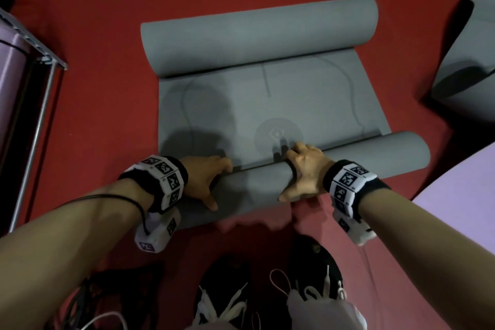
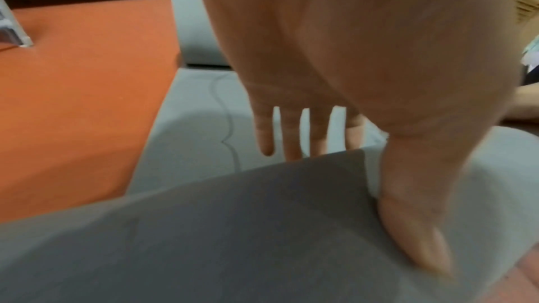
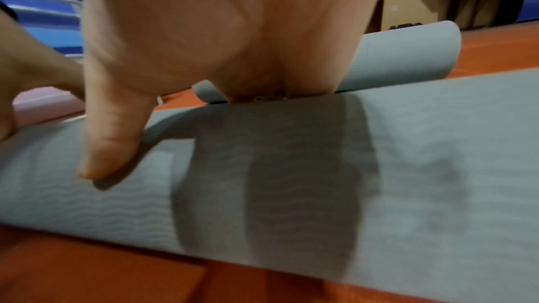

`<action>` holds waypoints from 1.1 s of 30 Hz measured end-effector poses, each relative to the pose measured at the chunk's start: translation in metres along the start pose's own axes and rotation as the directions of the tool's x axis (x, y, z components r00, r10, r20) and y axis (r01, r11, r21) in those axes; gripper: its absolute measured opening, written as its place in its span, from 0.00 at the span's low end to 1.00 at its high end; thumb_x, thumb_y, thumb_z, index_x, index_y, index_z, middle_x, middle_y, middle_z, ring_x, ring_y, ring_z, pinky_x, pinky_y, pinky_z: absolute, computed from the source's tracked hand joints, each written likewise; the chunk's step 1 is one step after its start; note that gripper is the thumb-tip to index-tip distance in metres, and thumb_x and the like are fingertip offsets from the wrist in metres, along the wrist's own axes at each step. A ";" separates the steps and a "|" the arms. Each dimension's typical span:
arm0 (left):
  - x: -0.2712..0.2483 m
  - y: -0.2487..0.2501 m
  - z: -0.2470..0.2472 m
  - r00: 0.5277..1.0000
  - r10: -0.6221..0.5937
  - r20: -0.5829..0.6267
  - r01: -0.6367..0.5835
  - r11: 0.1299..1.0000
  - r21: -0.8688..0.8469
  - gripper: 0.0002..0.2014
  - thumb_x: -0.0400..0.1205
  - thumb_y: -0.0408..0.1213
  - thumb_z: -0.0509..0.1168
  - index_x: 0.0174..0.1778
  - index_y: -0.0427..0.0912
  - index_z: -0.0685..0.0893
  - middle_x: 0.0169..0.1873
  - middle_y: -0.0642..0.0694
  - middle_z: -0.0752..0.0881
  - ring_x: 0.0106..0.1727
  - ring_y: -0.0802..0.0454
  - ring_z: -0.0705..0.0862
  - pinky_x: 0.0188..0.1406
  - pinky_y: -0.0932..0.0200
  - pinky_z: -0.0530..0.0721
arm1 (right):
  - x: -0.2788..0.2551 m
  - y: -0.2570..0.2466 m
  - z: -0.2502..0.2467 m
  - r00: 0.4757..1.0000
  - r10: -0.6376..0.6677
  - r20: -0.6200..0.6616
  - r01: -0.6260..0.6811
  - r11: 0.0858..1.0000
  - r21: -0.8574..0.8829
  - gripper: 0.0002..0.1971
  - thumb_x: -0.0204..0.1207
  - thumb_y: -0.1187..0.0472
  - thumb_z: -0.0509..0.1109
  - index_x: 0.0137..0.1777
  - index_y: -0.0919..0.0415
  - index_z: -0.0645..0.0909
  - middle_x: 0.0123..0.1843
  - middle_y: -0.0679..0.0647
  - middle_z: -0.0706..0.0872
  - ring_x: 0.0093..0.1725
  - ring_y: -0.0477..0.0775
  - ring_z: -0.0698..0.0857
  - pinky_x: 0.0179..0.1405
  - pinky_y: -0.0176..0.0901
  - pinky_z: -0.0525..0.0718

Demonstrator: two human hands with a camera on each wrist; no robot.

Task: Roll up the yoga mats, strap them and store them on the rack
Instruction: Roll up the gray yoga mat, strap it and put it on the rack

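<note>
A grey yoga mat [image 1: 267, 104] lies on the red floor, its far end curled into a loose roll [image 1: 254, 35]. Its near end is wound into a tighter roll [image 1: 375, 153] across the front. My left hand [image 1: 206, 179] presses on that roll near its left end. Its fingers [image 2: 291, 133] reach straight over onto the flat mat and its thumb lies on the near side. My right hand [image 1: 302, 169] arches over the middle of the roll [image 3: 291, 181], fingers hooked down the far side, thumb [image 3: 111, 137] pressed on the near side.
A metal rack [image 1: 34, 61] with a lilac mat [image 1: 10, 61] stands at the left. Another grey mat [image 1: 468, 48] sits at the upper right and a lilac mat [image 1: 455, 222] lies at the right. My shoes [image 1: 227, 289] and some cables [image 1: 88, 303] are close below.
</note>
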State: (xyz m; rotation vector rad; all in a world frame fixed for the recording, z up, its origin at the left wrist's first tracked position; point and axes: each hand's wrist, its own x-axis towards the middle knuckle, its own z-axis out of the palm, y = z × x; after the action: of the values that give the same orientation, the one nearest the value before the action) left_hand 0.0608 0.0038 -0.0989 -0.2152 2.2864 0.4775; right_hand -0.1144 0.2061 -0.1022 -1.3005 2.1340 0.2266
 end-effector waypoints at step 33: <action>0.001 0.001 0.025 0.967 -0.093 -0.237 0.136 0.976 0.171 0.60 0.65 0.55 0.77 0.84 0.41 0.45 0.76 0.42 0.66 0.72 0.41 0.73 0.68 0.46 0.77 | 0.022 -0.014 -0.005 0.994 0.058 -0.093 -0.073 0.983 -0.168 0.52 0.53 0.30 0.79 0.75 0.50 0.64 0.72 0.53 0.76 0.74 0.60 0.70 0.76 0.65 0.61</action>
State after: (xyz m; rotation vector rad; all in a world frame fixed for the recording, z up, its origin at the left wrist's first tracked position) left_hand 0.0765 0.0152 -0.1148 -0.3214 2.5084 0.1846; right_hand -0.1123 0.1802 -0.1089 -1.3599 2.2753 0.3948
